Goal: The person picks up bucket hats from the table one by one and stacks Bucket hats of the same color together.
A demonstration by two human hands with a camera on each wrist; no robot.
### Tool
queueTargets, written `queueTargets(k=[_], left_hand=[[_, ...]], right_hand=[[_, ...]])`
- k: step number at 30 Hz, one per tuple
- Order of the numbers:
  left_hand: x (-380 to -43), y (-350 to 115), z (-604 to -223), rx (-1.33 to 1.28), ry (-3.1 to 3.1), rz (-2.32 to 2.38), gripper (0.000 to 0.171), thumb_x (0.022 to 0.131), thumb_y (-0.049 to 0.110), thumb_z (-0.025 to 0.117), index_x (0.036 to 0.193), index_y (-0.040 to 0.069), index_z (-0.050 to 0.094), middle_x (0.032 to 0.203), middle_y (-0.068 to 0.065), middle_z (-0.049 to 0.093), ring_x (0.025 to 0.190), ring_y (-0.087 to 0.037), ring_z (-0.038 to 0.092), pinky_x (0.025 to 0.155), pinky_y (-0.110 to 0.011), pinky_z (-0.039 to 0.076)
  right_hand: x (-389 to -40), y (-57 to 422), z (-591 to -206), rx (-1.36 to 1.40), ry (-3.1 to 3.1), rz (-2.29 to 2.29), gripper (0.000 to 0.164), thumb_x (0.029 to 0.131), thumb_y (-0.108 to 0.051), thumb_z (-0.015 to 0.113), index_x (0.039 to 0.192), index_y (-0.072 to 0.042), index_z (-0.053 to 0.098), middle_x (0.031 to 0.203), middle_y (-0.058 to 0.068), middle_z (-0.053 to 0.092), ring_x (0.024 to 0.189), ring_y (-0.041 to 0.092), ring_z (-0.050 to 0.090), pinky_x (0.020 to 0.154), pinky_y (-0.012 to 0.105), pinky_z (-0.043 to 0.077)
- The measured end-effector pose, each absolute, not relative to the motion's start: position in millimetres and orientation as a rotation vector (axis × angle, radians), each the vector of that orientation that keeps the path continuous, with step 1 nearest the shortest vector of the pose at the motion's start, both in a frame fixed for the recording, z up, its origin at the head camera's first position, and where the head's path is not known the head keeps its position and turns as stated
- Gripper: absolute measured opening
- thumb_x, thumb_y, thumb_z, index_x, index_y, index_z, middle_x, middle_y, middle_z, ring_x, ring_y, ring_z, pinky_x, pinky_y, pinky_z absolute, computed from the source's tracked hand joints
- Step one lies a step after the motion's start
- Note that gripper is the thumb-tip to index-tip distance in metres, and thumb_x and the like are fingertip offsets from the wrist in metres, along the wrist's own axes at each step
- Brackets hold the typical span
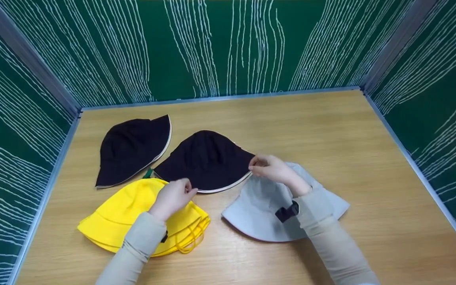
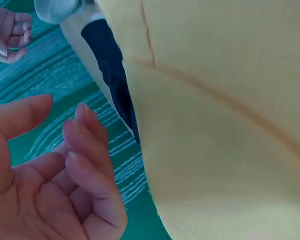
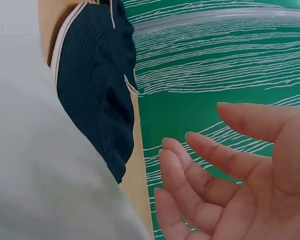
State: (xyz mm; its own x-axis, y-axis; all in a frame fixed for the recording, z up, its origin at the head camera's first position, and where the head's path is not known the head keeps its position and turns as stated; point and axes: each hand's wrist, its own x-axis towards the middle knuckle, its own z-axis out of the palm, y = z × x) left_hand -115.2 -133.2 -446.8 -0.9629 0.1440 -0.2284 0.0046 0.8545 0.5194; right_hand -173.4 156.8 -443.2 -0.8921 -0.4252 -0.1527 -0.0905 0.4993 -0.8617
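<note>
My left hand (image 1: 174, 198) hovers above the yellow bucket hat (image 1: 121, 209). In the left wrist view its fingers (image 2: 92, 175) are loosely bent with nothing between them. My right hand (image 1: 272, 171) is over the upper part of the light grey bucket hat (image 1: 247, 215), beside the right brim tip of a black bucket hat (image 1: 206, 158). The right wrist view shows that hand's fingers (image 3: 190, 185) relaxed, holding nothing. The black hat has a pale brim edge and lies between and beyond both hands. My right forearm hides part of the grey hat.
A second black bucket hat (image 1: 131, 148) lies tilted at the back left. A yellow cord (image 1: 190, 247) hangs from the yellow hat's layered brim. Green panels (image 1: 251, 47) with white wavy lines wall in the wooden table (image 1: 311, 122) at the back and sides.
</note>
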Motion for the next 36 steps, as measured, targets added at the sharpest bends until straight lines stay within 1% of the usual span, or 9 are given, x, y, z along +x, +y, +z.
queueTargets(k=[8,12,15,18,22,24,28,32,36], left_hand=[[-104.6,-131.0,-456.2,0.074,2.671,0.725,0.016,0.094,0.026,0.058,0.089,0.011,0.058,0.063,0.002,0.044,0.056,-0.014,0.043,0.053,-0.023,0.036],[-101.5,-130.9,-460.8,0.071,2.669,0.745,0.016,0.094,0.027,0.057,0.089,0.011,0.057,0.062,0.002,0.042,0.055,-0.014,0.042,0.052,-0.024,0.035],[-99.4,-130.6,-464.6,0.115,2.7,0.746,0.016,0.093,0.025,0.059,0.087,0.01,0.057,0.064,0.001,0.043,0.058,-0.015,0.043,0.055,-0.026,0.037],[-98.2,-129.7,-467.6,0.151,2.725,0.74,0.016,0.092,0.022,0.06,0.085,0.008,0.057,0.068,-0.001,0.047,0.063,-0.017,0.045,0.061,-0.03,0.041],[-98.3,-128.7,-468.9,0.165,2.719,0.742,0.016,0.093,0.022,0.059,0.085,0.008,0.057,0.071,-0.002,0.049,0.068,-0.018,0.047,0.065,-0.032,0.042],[-98.8,-129.5,-468.7,0.156,2.701,0.755,0.016,0.093,0.022,0.059,0.085,0.009,0.057,0.07,-0.001,0.048,0.067,-0.017,0.047,0.064,-0.03,0.042],[-100.8,-134.9,-465.4,0.127,2.662,0.811,0.014,0.093,0.022,0.059,0.088,0.009,0.059,0.066,0.0,0.045,0.06,-0.015,0.045,0.057,-0.026,0.039],[-105.6,-146.2,-457.8,0.087,2.65,0.865,0.014,0.093,0.022,0.059,0.094,0.008,0.061,0.068,-0.001,0.05,0.057,-0.015,0.045,0.054,-0.025,0.038],[-111.3,-168.9,-448.2,0.079,2.706,0.888,0.018,0.093,0.019,0.057,0.1,0.003,0.062,0.083,-0.009,0.062,0.07,-0.02,0.053,0.067,-0.033,0.048]], right_hand=[[-152.9,160.4,-464.9,-0.455,2.445,-1.308,0.02,0.091,-0.012,0.057,0.102,0.004,0.06,0.081,0.015,0.065,0.068,0.013,0.056,0.059,0.024,0.044],[-142.5,160.8,-470.6,-0.417,2.506,-1.239,0.018,0.092,-0.014,0.058,0.1,0.001,0.06,0.076,0.011,0.064,0.063,0.01,0.055,0.056,0.025,0.044],[-136.5,160.7,-473.2,-0.403,2.522,-1.186,0.017,0.092,-0.016,0.058,0.098,0.0,0.061,0.072,0.006,0.062,0.059,0.009,0.051,0.054,0.025,0.043],[-133.7,161.4,-477.6,-0.406,2.516,-1.169,0.017,0.092,-0.016,0.058,0.097,-0.001,0.062,0.072,0.003,0.06,0.06,0.008,0.049,0.056,0.024,0.042],[-131.5,163.4,-486.0,-0.424,2.507,-1.188,0.018,0.092,-0.016,0.058,0.098,0.0,0.062,0.078,0.006,0.062,0.061,0.009,0.049,0.06,0.027,0.043],[-130.0,164.7,-490.8,-0.423,2.505,-1.198,0.018,0.092,-0.017,0.059,0.098,0.0,0.062,0.08,0.008,0.063,0.061,0.01,0.05,0.061,0.028,0.044],[-127.1,167.3,-498.3,-0.419,2.517,-1.219,0.017,0.091,-0.018,0.06,0.096,-0.001,0.063,0.085,0.009,0.065,0.069,0.012,0.053,0.066,0.028,0.045],[-124.4,167.7,-502.6,-0.419,2.537,-1.249,0.016,0.091,-0.018,0.061,0.095,-0.002,0.064,0.087,0.008,0.065,0.078,0.014,0.054,0.071,0.028,0.044],[-123.1,166.4,-504.4,-0.389,2.543,-1.27,0.017,0.091,-0.018,0.061,0.096,-0.002,0.065,0.085,0.007,0.064,0.076,0.013,0.052,0.069,0.026,0.043]])
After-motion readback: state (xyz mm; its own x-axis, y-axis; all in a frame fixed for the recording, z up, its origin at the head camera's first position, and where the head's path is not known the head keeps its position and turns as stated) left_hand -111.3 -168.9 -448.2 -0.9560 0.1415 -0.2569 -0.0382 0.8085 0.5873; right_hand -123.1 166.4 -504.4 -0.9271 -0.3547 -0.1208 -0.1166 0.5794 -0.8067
